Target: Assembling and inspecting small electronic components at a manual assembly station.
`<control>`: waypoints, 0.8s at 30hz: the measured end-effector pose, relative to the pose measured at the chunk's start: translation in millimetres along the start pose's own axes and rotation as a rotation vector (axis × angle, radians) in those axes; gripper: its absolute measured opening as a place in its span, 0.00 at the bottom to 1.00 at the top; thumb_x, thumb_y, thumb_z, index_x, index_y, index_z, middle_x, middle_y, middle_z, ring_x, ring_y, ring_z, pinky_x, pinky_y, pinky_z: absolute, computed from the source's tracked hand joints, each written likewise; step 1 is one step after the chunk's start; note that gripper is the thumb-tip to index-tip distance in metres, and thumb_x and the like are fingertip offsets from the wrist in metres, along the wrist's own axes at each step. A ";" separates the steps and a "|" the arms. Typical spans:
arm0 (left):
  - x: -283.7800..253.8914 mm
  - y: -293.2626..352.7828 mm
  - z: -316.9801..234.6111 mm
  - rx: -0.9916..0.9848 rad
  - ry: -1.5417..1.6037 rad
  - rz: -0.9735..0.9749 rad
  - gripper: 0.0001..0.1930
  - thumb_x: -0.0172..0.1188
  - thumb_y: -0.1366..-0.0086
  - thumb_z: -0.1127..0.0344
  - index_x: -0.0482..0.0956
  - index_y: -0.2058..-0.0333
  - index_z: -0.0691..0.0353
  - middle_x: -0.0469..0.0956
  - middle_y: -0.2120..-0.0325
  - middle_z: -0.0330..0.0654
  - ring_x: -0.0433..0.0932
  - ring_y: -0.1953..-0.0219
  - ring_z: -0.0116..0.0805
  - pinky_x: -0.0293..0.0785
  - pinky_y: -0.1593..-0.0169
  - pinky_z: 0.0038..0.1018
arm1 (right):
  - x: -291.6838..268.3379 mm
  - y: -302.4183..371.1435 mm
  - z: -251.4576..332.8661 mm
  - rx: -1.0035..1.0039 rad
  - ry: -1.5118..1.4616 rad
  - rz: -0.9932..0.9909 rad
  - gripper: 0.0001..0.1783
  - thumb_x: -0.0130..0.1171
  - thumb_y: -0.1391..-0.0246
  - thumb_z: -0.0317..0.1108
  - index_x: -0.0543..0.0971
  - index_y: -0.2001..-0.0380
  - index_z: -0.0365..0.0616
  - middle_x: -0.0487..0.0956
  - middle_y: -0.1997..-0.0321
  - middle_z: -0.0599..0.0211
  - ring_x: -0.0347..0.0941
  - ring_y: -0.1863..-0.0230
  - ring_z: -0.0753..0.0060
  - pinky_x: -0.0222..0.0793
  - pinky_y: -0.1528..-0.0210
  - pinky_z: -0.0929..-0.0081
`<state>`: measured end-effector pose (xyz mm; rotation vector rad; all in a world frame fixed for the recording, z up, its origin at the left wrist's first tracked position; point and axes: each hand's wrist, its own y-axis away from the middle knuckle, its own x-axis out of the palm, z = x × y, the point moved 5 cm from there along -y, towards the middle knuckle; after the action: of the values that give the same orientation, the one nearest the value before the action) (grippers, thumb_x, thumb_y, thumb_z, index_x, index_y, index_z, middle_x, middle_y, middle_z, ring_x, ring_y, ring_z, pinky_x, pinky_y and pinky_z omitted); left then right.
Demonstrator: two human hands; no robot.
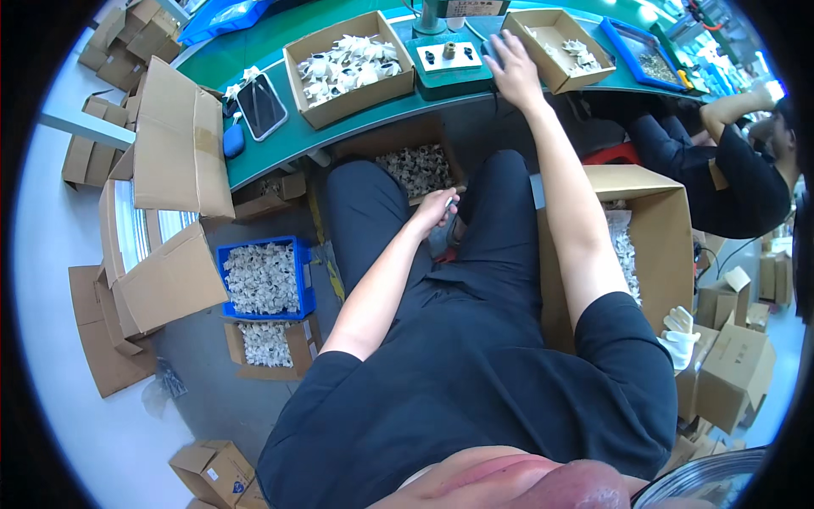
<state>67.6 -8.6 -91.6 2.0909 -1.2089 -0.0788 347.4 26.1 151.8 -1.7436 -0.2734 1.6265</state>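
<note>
My right hand [511, 64] lies flat and open, fingers spread, on the bench [254, 153] between the green fixture [449, 59] and the right-hand carton [555, 47], gripping nothing. My left hand [437, 208] sits low between my knees, fingers curled round a small pale part [449, 204]; it is too small to tell its shape. The fixture is a green block with a white plate on top, carrying a brass-coloured stub and dark holes. Left of it, a carton [348, 64] is heaped with white pieces; the right-hand carton holds only a few.

The bench top is green and curves across the upper picture, with a phone [261, 106] near its left end. Below it, on the grey floor, stand a blue bin [263, 278] of white parts and open boxes. A big box [653, 246] stands tight against my right thigh, and another person [746, 170] sits just beyond it. There is more open floor on my left.
</note>
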 end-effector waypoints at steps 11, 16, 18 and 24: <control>17.4 45.5 -29.7 0.085 0.259 0.309 0.18 0.47 0.24 0.62 0.74 0.40 0.58 0.78 0.65 0.37 0.69 0.73 0.22 0.66 0.69 0.21 | -20.7 232.0 68.8 0.502 -1.061 0.320 0.12 0.61 0.35 0.31 0.82 0.53 0.35 0.83 0.55 0.63 0.79 0.52 0.72 0.74 0.48 0.74; 32.3 57.6 -28.0 0.084 0.430 0.502 0.19 0.46 0.24 0.63 0.71 0.39 0.58 0.75 0.67 0.36 0.67 0.74 0.22 0.66 0.69 0.22 | -28.1 225.1 97.1 0.553 -1.351 0.683 0.12 0.63 0.37 0.29 0.81 0.53 0.33 0.84 0.59 0.63 0.81 0.55 0.74 0.76 0.50 0.76; 35.7 60.1 -37.6 0.096 0.433 0.463 0.18 0.46 0.25 0.63 0.71 0.41 0.58 0.74 0.69 0.36 0.67 0.75 0.22 0.65 0.70 0.22 | -18.0 230.3 97.2 0.570 -1.402 0.832 0.14 0.65 0.38 0.29 0.81 0.53 0.32 0.84 0.61 0.63 0.82 0.58 0.75 0.77 0.52 0.77; 35.1 59.8 -50.9 0.169 0.583 0.311 0.16 0.46 0.26 0.64 0.72 0.44 0.57 0.72 0.71 0.36 0.65 0.76 0.22 0.64 0.71 0.21 | -15.5 223.7 98.0 0.608 -1.492 0.681 0.12 0.66 0.41 0.24 0.81 0.54 0.33 0.84 0.58 0.64 0.83 0.59 0.75 0.79 0.54 0.77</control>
<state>62.8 -26.8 -7.7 1.8399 -1.1744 0.7452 183.0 -108.2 30.0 0.1265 0.1877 2.8222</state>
